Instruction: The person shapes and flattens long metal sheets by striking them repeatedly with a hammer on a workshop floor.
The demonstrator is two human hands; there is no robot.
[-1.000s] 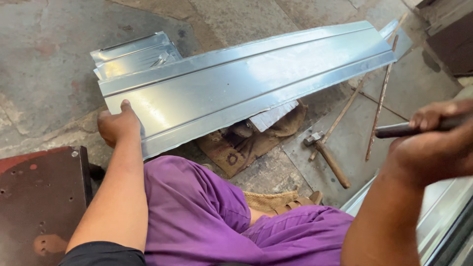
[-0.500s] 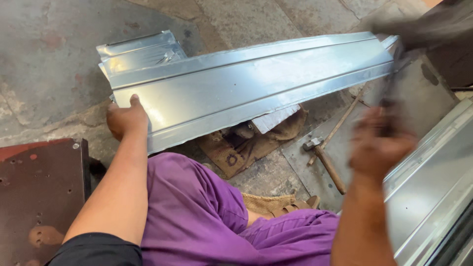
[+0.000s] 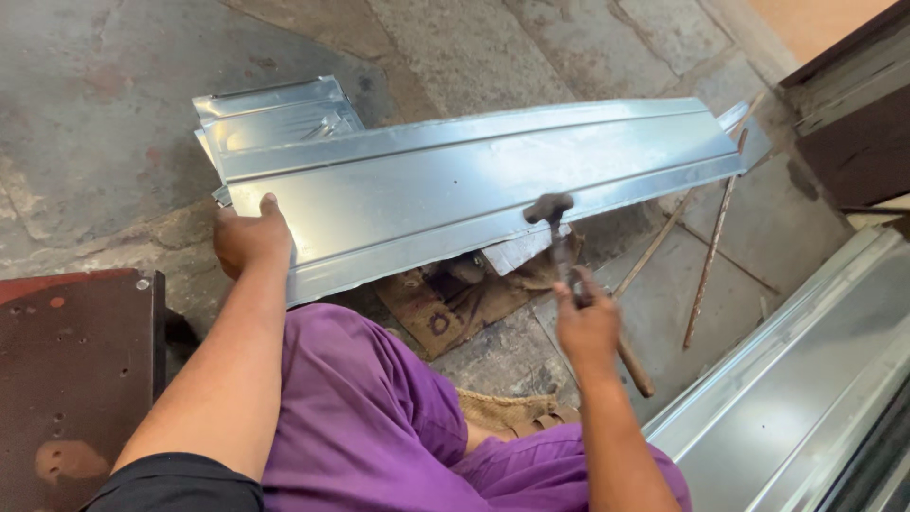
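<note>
Since the earlier frame the right hand (image 3: 590, 327) has come down from the raised, blurred position at the right edge, and the hammer (image 3: 555, 223) it carries now has its dark head at the lower fold of the folded metal sheet (image 3: 455, 194). The left hand (image 3: 248, 237) has barely shifted; it stays on the sheet's near left end.

The right fingers are wrapped fully around the hammer's shaft, fist closed, the wooden handle end sticking out below the hand toward the floor. The left hand lies over the sheet's lower edge, thumb up on the face; whether the fingers curl under the edge I cannot tell.

The sheet is a long galvanised strip with lengthwise creases, lying slantwise across the stone floor (image 3: 114, 114), over a second, shorter folded piece (image 3: 275, 114) at its far left end. It looks thin and light for its length, likely springy along the span and stiffer across the folds; the surface is smooth and shiny, so probably slippery, and the cut edges are likely sharp. The flat face beside a crease, near an end, seems the safest place to pin it.

Thin metal rods (image 3: 713, 242) lie to the right, another metal panel (image 3: 815, 379) at lower right, a rusty brown block (image 3: 71, 379) at lower left, and the person's purple trousers (image 3: 379, 427) fill the foreground.
</note>
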